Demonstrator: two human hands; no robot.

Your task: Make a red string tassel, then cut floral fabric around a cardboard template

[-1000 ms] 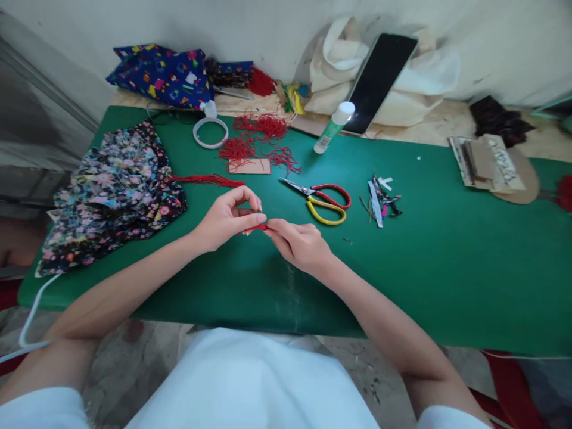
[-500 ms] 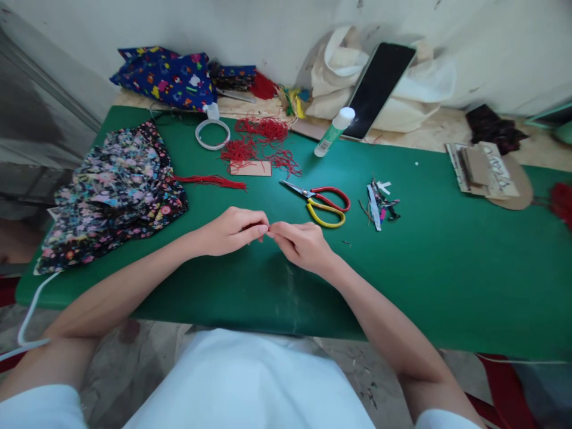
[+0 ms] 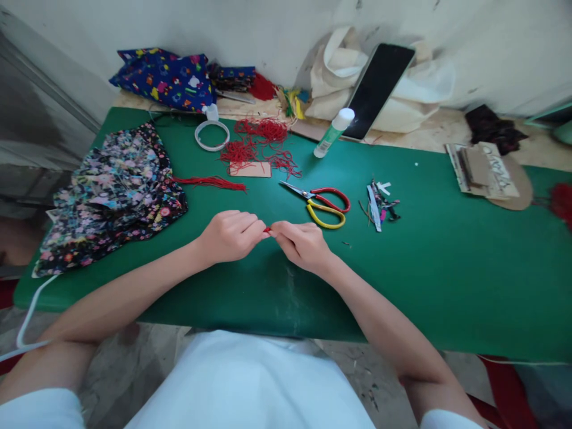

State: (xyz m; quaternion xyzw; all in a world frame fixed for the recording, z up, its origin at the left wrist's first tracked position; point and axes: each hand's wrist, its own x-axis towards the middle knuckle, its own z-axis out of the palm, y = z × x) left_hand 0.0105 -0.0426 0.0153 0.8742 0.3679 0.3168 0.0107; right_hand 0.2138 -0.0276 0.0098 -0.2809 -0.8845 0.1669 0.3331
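Observation:
A short bit of red thread (image 3: 267,230) shows between my two hands, low over the green tabletop. My left hand (image 3: 235,235) is closed round one end of it, knuckles up. My right hand (image 3: 304,243) pinches the other end between thumb and forefinger; most of the thread is hidden in the fingers. Just beyond my right hand lie scissors (image 3: 319,204) with one red and one yellow handle. Loose red threads (image 3: 263,137) are heaped farther back beside a small piece of cardboard (image 3: 250,169). A bundle of red threads (image 3: 210,183) sticks out near the floral fabric (image 3: 118,193).
Behind the scissors stands a glue stick (image 3: 333,132), near a phone (image 3: 379,89) propped on a cream cloth bag. A tape ring (image 3: 212,136) lies at the back left. Fabric scraps (image 3: 379,205) and cardboard pieces (image 3: 485,170) are on the right of the green tabletop (image 3: 447,280).
My left hand has turned and its fingers have curled into a fist. More red thread now shows between the hands. My right hand keeps its pinch, nearly in place.

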